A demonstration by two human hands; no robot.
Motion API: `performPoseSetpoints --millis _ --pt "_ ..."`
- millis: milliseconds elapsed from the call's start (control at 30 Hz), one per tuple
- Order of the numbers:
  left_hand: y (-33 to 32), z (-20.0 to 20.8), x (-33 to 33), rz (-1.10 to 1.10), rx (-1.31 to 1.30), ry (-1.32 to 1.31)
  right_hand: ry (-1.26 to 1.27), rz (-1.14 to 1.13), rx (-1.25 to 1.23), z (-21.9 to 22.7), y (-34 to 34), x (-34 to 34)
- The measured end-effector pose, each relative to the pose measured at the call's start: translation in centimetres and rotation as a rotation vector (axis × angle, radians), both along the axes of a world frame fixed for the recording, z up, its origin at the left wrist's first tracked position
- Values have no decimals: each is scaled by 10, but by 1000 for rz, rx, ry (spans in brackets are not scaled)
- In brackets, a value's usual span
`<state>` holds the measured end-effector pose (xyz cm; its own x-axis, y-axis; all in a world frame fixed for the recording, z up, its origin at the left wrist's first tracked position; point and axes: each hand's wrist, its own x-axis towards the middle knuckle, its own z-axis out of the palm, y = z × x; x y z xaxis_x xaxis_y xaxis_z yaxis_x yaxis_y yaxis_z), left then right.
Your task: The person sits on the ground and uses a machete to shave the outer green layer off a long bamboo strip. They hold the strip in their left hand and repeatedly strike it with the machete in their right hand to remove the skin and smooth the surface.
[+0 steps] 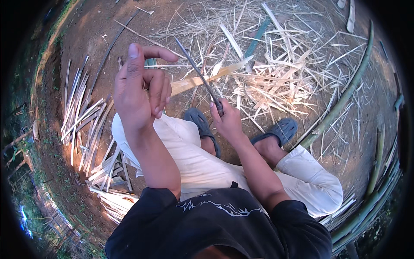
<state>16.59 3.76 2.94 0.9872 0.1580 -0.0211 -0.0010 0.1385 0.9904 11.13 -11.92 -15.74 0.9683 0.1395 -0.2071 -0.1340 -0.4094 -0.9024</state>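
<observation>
My right hand (pixel 227 120) is closed around the dark handle of a knife (pixel 196 68). Its long, narrow blade points away and to the left, crossing over a pale bamboo strip (pixel 189 84). My left hand (pixel 142 86) is raised above my left knee, thumb up and index finger bent outward. Its other fingers curl in, and the strip comes out from beside them toward the right, so they appear closed on it; the grip itself is partly hidden.
Split bamboo strips (pixel 92 125) lie in piles on the left ground. Shavings (pixel 276 86) spread ahead of my feet in dark clogs (pixel 282 131). A long green bamboo pole (pixel 340 105) curves along the right, with more poles (pixel 375 203) at the lower right.
</observation>
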Motion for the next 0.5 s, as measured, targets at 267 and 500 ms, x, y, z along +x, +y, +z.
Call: performPoseSetpoints --millis 267,500 --pt "3 2 -2 -66 34 37 165 -8 -332 -135 -24 -24" --pt "12 -3 -4 2 32 10 108 -12 -42 -35 11 -2"
